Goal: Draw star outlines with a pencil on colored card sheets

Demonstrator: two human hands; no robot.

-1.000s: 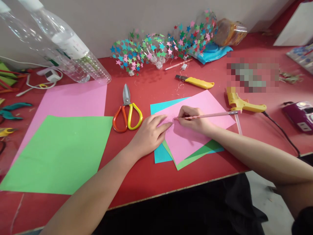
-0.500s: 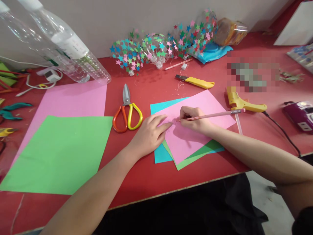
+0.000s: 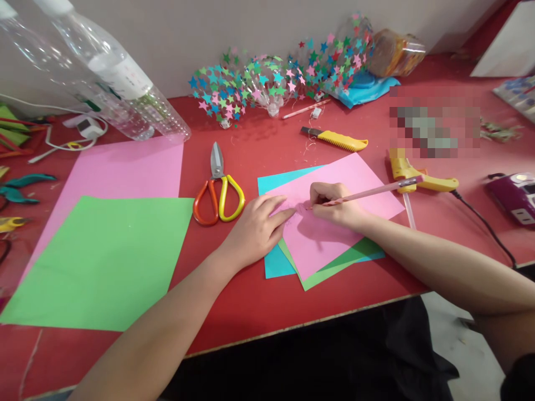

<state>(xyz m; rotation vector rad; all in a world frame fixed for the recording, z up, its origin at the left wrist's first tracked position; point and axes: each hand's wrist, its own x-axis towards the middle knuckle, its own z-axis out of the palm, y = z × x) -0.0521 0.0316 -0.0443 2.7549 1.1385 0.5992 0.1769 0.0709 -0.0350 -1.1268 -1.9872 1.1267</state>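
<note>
My right hand [image 3: 336,206] is closed around a pink pencil [image 3: 371,194], whose tip is at a pink sheet of paper [image 3: 330,239]. Faint pencil marks show on the sheet near my left fingertips. My left hand [image 3: 265,223] lies flat on the left part of that sheet, fingers spread. Beneath the pink sheet, a green sheet [image 3: 326,274] and a blue sheet [image 3: 276,264] stick out at the edges. Scissors [image 3: 218,186] with one red and one yellow handle lie just left of my left hand.
A larger green sheet [image 3: 104,262] overlaps a pink sheet [image 3: 134,167] at left. Behind are plastic bottles [image 3: 121,78], star-covered clear ornaments [image 3: 271,83] and a yellow utility knife [image 3: 338,139]. A yellow glue gun [image 3: 434,181] and a purple power socket [image 3: 512,197] are at right.
The pencil tip has shifted slightly right on the pink sheet, and the pencil's back end has tilted up a little. My left hand stays in place.
</note>
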